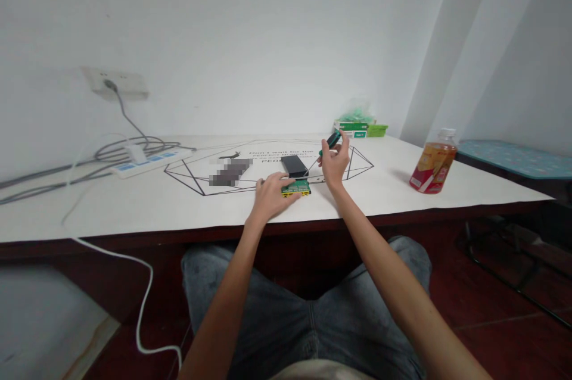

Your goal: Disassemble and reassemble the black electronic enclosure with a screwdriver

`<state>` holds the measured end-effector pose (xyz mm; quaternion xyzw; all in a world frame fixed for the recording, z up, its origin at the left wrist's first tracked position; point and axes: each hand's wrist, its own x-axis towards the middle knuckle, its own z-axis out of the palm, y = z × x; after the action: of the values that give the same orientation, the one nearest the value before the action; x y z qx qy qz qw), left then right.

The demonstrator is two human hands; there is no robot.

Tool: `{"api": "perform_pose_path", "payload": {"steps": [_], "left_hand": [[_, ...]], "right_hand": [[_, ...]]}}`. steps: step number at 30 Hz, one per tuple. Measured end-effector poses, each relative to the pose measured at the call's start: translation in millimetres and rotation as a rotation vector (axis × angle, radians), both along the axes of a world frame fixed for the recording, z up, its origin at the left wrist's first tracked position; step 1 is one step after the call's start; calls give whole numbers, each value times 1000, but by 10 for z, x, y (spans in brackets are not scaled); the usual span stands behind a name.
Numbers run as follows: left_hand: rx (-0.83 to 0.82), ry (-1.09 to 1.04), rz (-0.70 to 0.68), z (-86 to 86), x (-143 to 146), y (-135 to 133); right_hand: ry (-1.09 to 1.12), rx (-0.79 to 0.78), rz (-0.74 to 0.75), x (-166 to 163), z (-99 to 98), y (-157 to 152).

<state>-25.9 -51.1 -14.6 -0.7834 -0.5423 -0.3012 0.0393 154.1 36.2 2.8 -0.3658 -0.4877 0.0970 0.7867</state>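
A small green circuit board [300, 186] with yellow parts along its near edge lies close to the table's front. My left hand [269, 194] grips it from the left, the thumb on the near side and a finger on the far side. My right hand [336, 164] is closed around the green-and-black handle of a screwdriver [333, 140]. Its thin shaft slants down to the left, the tip at the board's far right edge; whether it touches cannot be made out. Just behind the board is a flat black rectangular block [294, 165].
A bottle of reddish drink [433, 162] stands at the right. A power strip [145, 164] and grey cables lie at the left, and a white cable hangs over the front edge. Green-and-white boxes [353, 128] sit at the back. A pixelated dark object [230, 172] lies left of the board.
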Motion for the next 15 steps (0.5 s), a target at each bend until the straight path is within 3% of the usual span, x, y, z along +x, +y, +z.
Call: {"api": "perform_pose_path", "payload": {"steps": [7,15], "left_hand": [[-95,101,15,2,42,-39],[-97,108,13,-10,31,-10]], "right_hand": [[-331,88,-178,-36,-37,180],[-535,163,-238,-170,-40,148]]}}
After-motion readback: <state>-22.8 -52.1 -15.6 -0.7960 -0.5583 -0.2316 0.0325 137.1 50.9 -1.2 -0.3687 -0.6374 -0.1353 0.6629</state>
